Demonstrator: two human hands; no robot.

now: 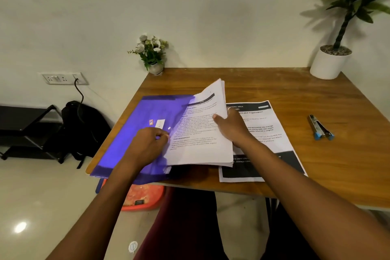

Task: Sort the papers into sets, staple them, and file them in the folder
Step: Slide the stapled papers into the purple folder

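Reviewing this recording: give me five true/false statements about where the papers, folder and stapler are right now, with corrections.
1. The right hand grips the paper stack. True.
2. The stapler is in the left hand. False: it lies untouched on the table, right of the papers.
3. The blue folder lies at the table's left side. True.
4. The loose printed sheet is inside the folder. False: it lies flat on the table under the right forearm.
5. The paper stack lies flat. False: its right side is lifted.
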